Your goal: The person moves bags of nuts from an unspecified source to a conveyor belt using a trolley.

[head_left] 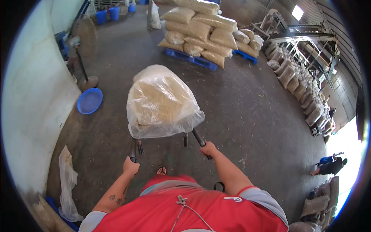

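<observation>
My left hand (131, 166) is wrapped round the left handle (133, 149) of a wheelbarrow or hand cart. Round the right handle (199, 140) my right hand (208, 149) is closed in the same way. On the cart, just beyond both hands, rides a big clear plastic sack (162, 101) filled with something pale tan and loose-looking. The sack hides the cart's body and wheels. Its near edge hangs over the inner ends of the handles.
Stacked full sacks (201, 29) stand on a blue pallet (192, 59) ahead. Along the left wall are a blue basin (90, 101), a standing fan (85, 36) and a plastic bag (67, 181). Rows of sacks (299, 87) line the right; a person (332, 166) is near the bright doorway.
</observation>
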A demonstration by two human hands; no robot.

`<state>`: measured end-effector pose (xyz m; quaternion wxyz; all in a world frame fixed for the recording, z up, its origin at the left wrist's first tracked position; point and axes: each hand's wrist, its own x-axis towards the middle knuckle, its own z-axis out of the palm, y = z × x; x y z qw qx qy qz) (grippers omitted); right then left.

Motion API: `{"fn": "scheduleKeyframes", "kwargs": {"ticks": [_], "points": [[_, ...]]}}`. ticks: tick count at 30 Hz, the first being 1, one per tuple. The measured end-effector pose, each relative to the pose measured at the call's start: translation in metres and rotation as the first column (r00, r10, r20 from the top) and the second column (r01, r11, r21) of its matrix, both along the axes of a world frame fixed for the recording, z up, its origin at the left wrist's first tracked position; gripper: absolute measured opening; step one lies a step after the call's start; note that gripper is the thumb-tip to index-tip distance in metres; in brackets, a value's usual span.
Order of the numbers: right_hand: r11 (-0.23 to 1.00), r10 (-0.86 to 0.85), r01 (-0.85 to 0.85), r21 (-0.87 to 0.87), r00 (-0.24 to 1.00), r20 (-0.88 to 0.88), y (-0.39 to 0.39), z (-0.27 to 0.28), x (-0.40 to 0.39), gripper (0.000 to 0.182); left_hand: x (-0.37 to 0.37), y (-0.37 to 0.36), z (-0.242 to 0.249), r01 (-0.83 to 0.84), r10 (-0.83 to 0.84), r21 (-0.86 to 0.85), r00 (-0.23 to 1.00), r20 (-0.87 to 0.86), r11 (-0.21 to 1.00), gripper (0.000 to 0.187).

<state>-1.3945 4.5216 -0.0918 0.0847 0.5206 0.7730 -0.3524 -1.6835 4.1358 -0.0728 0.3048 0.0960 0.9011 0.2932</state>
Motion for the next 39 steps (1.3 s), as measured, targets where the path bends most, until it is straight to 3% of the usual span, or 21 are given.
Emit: {"fn": "scheduleKeyframes", "kwargs": {"ticks": [2,4,6,7,9,10,13,15,17,20,22,24,25,27,28,29,31,33,35,36,39], "points": [[1.000,0.007,-0.008,0.019,1.000,0.012,0.010,0.006,-0.020,0.031,-0.012,0.011,0.002,-0.070,0.067,0.034,0.995,0.072,0.997,0.038],[1.000,0.007,-0.006,0.023,0.999,-0.031,0.035,0.000,-0.055,0.031,-0.036,0.025,-0.045,0.005,-0.009,-0.032,0.991,-0.133,0.999,0.038],[1.000,0.026,-0.027,0.012,0.999,0.048,0.152,-0.013,-0.130,0.031,-0.110,0.140,-0.056,-0.018,0.017,-0.022,0.999,-0.034,1.000,0.037],[1.000,0.011,-0.011,-0.008,1.000,0.024,0.200,-0.013,-0.176,0.031,-0.148,0.190,-0.050,-0.003,0.000,-0.042,0.998,-0.058,0.999,0.037],[0.994,0.083,-0.074,-0.084,0.991,0.108,0.227,-0.014,-0.229,0.037,-0.186,0.210,-0.024,-0.073,0.068,0.073,0.995,0.067,0.995,0.038],[0.986,0.143,-0.132,-0.100,0.983,0.115,0.270,-0.022,-0.261,0.038,-0.224,0.253,-0.025,-0.065,0.061,0.079,0.997,0.051,0.995,0.038],[0.995,0.086,-0.078,-0.061,0.987,0.138,0.355,-0.036,-0.341,0.037,-0.285,0.330,-0.038,-0.091,0.084,0.103,0.994,0.070,0.991,0.039],[0.994,0.100,-0.094,-0.056,0.990,0.103,0.408,-0.033,-0.393,0.034,-0.332,0.370,-0.047,-0.067,0.065,-0.098,0.998,-0.026,0.993,0.037],[0.990,0.117,-0.110,-0.093,0.990,0.075,0.420,-0.042,-0.439,0.031,-0.376,0.388,-0.045,-0.100,0.100,-0.123,0.995,-0.012,0.987,0.038],[0.981,0.193,-0.192,-0.024,0.971,0.140,0.520,-0.037,-0.544,0.032,-0.471,0.491,-0.036,-0.174,0.180,-0.089,0.982,0.055,0.981,0.039],[0.973,0.211,-0.201,-0.109,0.974,0.087,0.551,-0.034,-0.592,0.033,-0.510,0.521,-0.033,-0.223,0.228,-0.056,0.969,0.094,0.973,0.040],[0.969,0.220,-0.206,-0.138,0.971,0.093,0.591,-0.023,-0.638,0.034,-0.561,0.558,-0.038,-0.217,0.219,-0.071,0.975,0.023,0.974,0.040],[0.963,0.223,-0.205,-0.176,0.971,0.085,0.643,-0.022,-0.710,0.035,-0.624,0.602,-0.062,-0.230,0.232,-0.061,0.972,0.031,0.971,0.040],[0.964,0.260,-0.259,-0.054,0.965,0.018,0.679,-0.048,-0.766,0.035,-0.683,0.623,-0.108,-0.107,0.076,-0.107,0.961,-0.264,0.988,0.039],[0.952,0.303,-0.302,0.048,0.953,-0.019,0.702,-0.062,-0.787,0.035,-0.708,0.645,-0.104,-0.156,0.135,-0.137,0.979,-0.151,0.978,0.041],[0.951,0.307,-0.307,0.034,0.952,0.012,0.723,-0.062,-0.809,0.035,-0.723,0.662,-0.095,-0.156,0.139,-0.146,0.983,-0.119,0.977,0.041],[0.957,0.279,-0.271,-0.104,0.958,0.065,0.766,-0.063,-0.871,0.034,-0.778,0.714,-0.056,-0.229,0.243,-0.119,0.963,0.116,0.966,0.048],[0.973,0.209,-0.200,-0.119,0.975,0.074,0.805,-0.059,-0.938,0.029,-0.836,0.756,-0.053,-0.224,0.239,-0.126,0.963,0.124,0.966,0.050],[0.964,0.259,-0.255,-0.070,0.964,0.053,0.847,-0.060,-0.999,0.025,-0.895,0.783,-0.093,-0.158,0.148,-0.127,0.985,-0.087,0.979,0.047],[0.959,0.277,-0.274,-0.072,0.960,0.031,0.840,-0.061,-1.005,0.025,-0.896,0.778,-0.083,-0.237,0.243,-0.122,0.970,0.030,0.964,0.048],[0.963,0.253,-0.239,-0.121,0.960,0.117,0.888,-0.066,-1.083,0.023,-0.962,0.835,-0.056,-0.252,0.265,-0.146,0.961,0.075,0.957,0.049]]}}
